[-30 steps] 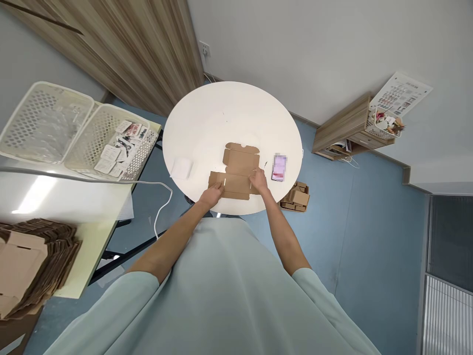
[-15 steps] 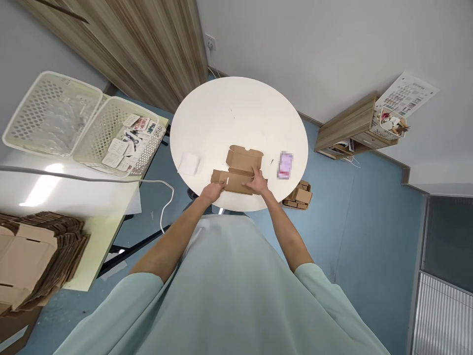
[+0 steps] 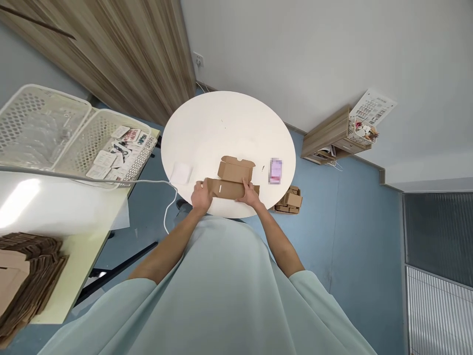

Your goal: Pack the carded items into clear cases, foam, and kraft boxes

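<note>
A brown cardboard box (image 3: 235,170), partly folded, lies near the front edge of the round white table (image 3: 207,123). Its far panel has small side flaps and a notch in the far edge. My left hand (image 3: 201,195) is closed around the end flap on the left. At the right end, my right hand (image 3: 250,193) grips the near panel, thumb on top and fingers partly hidden along the front edge. A white slot or mark shows on the near panel beside my left hand.
A white square pad (image 3: 181,173) lies to the left, a blurred purple item (image 3: 275,171) to the right. Beyond the left side are white baskets (image 3: 107,148), a cable (image 3: 148,181) and stacked flat cardboard (image 3: 33,281). More cardboard boxes (image 3: 290,200) sit below the table's right edge.
My left hand has shifted out to the box's left end and now bends the flap there. The near panel looks more raised. The whole view has shifted slightly.
</note>
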### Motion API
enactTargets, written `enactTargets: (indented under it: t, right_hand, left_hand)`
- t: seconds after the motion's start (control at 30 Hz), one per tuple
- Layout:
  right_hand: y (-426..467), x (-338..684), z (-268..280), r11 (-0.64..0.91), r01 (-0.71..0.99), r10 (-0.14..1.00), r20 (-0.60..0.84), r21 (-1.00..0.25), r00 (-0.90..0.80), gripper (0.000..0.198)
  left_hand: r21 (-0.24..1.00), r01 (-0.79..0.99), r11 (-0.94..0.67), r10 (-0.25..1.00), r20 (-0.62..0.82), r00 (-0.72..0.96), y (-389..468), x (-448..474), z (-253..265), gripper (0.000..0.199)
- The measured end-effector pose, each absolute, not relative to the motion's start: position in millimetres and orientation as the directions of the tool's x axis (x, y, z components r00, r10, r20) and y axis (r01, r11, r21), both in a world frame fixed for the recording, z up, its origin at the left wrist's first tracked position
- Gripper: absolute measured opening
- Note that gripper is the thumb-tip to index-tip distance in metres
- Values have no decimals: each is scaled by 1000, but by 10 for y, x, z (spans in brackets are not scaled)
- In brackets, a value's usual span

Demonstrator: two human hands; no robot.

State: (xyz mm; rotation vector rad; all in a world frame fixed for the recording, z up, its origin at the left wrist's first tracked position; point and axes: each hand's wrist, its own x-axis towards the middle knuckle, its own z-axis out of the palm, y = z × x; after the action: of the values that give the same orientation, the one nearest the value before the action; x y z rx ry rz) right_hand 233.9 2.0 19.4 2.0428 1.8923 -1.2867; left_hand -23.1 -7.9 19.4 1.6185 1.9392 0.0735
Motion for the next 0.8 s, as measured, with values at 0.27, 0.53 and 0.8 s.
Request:
enactTargets:
  t: [0.27,0.53,0.8]
  right_hand:
    - [20,2335,181,-236,833,784,-604,-500,-141,145]
    - [8,2320,211,-232,823,791,-594,-519,-151,146]
    - [49,2279,210,-233,845,776,-615,-482,-137,156]
  left_hand:
    - [426,813,397,846,-514,-144,-26,-294,133,23]
    - [568,731,379,832,-555,0,-56,-3,241,28]
    - [402,842,358,770,-637,-23,71,-56,161,20]
